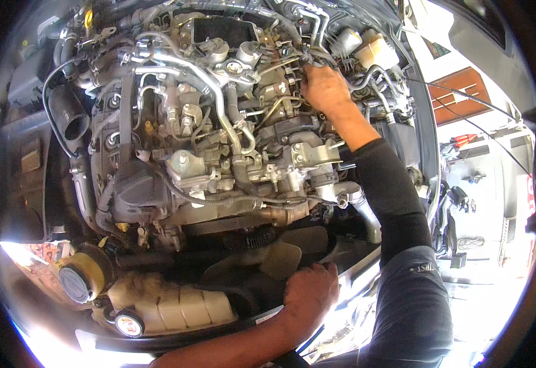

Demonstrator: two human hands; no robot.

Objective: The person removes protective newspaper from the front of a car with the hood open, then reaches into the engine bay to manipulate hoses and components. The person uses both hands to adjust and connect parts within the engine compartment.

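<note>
An uncovered engine point(292, 156) fills the middle of the view, crossed by a bent silver pipe point(220, 104). My right hand point(326, 89) reaches over it to the far right side, among thin metal lines and hoses. Its fingers are curled down between the parts, and whatever they grip is hidden. Down at the near edge of the bay, my left hand point(310, 291) is closed with its knuckles up. It lies beside a fan blade point(281, 260), and the inside of its grip does not show. A black sleeve point(397, 196) covers my right forearm.
A cream plastic tank point(170, 306) and a yellowish reservoir point(90, 273) stand at the near left. An open black hose point(68, 113) is at the left. Another cream reservoir point(378, 52) sits at the far right. Two thin cables cross outside the right fender.
</note>
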